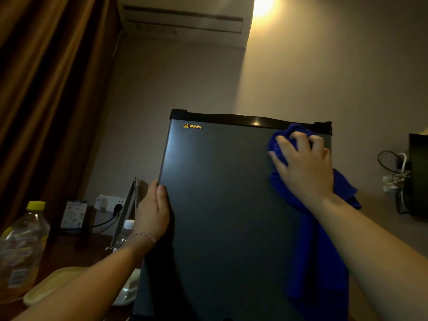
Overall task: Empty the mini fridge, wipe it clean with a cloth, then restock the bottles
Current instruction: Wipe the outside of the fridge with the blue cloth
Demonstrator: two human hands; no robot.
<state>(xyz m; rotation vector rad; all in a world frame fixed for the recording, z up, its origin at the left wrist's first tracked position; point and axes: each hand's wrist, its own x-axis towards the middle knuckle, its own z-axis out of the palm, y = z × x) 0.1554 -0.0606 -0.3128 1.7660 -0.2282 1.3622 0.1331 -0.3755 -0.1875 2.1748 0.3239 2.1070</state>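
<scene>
At the centre of the frame the fridge (222,205) is seen with its dark grey door closed, a black strip along the top edge and a small yellow logo (192,126) in the door's upper left corner. Toward the upper right of the door, the right hand (303,163) is pressed on a blue cloth (324,239); the fingers are curled over a bunched part of the cloth and grip it against the door, while the rest of the cloth hangs down below the forearm toward the lower right of the frame. On the door's left edge, at mid-height, the left hand (152,209) is closed round the edge, with the thumb laid on the door front and the fingers hidden behind it. A thin bracelet (142,236) is worn on that wrist.

At the lower left of the frame a clear bottle (22,249) with a yellow cap is seen upright and close to the camera, blurred. A second bottle (126,230) with a white cap is partly hidden behind the left wrist. A pale tray (44,290) lies at the lower left, below the left forearm. Brown curtains (46,89) fill the upper left, and an air conditioner (183,19) is mounted at the top centre. A wall socket (108,202) with a black plug is seen left of the fridge. At the right edge, cables (396,172) hang beside a dark box.
</scene>
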